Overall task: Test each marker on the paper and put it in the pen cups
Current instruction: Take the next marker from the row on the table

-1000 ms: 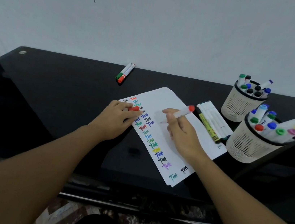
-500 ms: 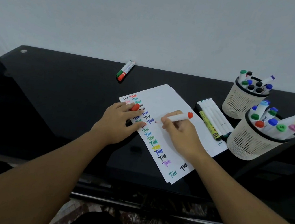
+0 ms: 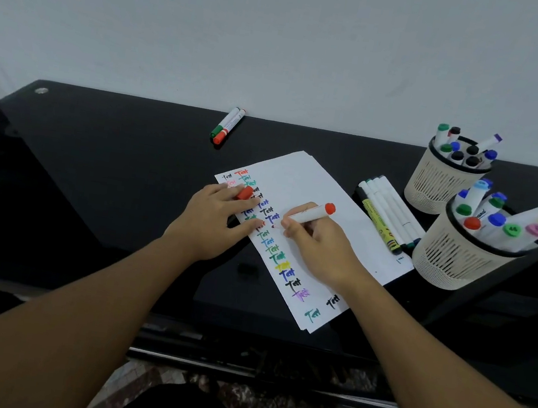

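**Inspector:** Take the paper (image 3: 323, 204) as reference. State of the right hand?

**Assistant:** The right hand (image 3: 320, 245) rests on the paper's middle, fingers curled round a white marker (image 3: 311, 214) with a red end. The marker lies at a low slant, red end pointing away toward the cups; its tip meets the sheet beside the column of coloured test words.

**Inspector:** Left hand?

**Assistant:** The left hand (image 3: 213, 220) lies over the paper's left edge, fingers mostly extended and pressing the sheet flat. A red cap (image 3: 245, 193) sits pinched between its fingers, above the written column.

**Inspector:** Cups?

**Assistant:** Two cream slotted pen cups stand right of the paper. The near cup (image 3: 453, 261) touches the sheet's right corner and holds markers with many cap colours. The far cup (image 3: 439, 186) stands just behind it, also filled.

**Inspector:** Loose stock?

**Assistant:** A row of markers (image 3: 387, 213) lies on the paper's right edge, between sheet and cups. Two more markers (image 3: 227, 125), green- and red-capped, lie side by side beyond the paper's far corner on the black table (image 3: 93, 162), near the wall.
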